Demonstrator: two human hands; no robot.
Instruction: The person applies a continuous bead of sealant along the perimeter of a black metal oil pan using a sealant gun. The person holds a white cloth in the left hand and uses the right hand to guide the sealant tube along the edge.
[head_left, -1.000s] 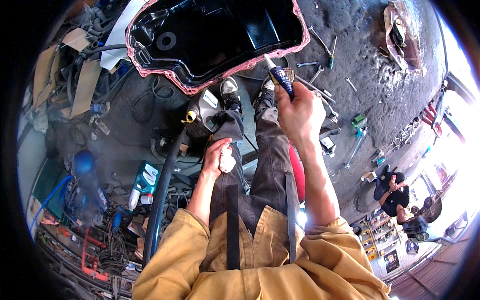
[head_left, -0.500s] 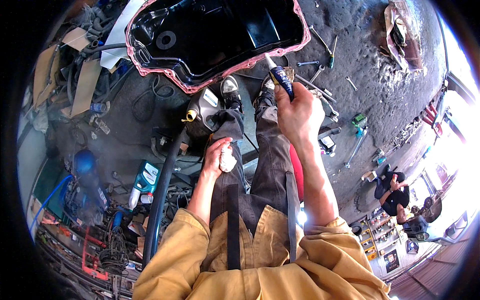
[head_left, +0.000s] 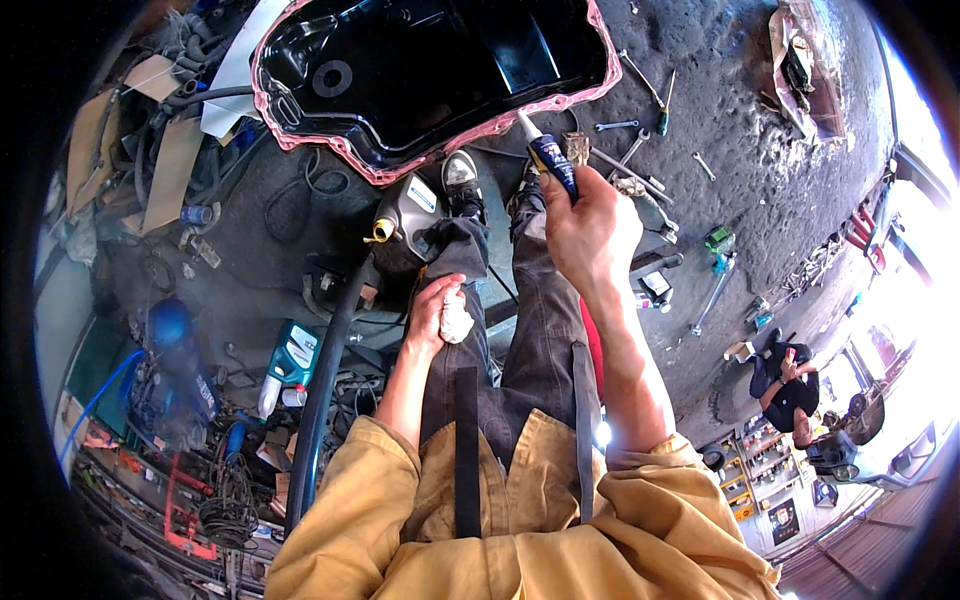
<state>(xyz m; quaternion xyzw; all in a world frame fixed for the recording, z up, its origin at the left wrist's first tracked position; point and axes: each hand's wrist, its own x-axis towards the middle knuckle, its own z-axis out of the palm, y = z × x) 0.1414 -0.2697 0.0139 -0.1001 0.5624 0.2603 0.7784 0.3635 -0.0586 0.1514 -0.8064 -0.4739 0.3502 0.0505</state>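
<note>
The pan (head_left: 430, 60) lay ahead, nearer the right hand (head_left: 592, 225), which gripped the tube (head_left: 553, 168), long axis slanting forward-left, tip just beside the pan's near edge; the left hand (head_left: 432, 315) clutched a white wad (head_left: 456, 322).

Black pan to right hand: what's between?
In the head view, the dark-blue tube, gripped in the right hand, white nozzle toward the black pan. Whether it touches the pan, can't tell.

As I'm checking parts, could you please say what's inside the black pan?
A grey ring shows at left inside the black pan; the spot beneath is covered, and the pan's far edge is cropped.
</note>
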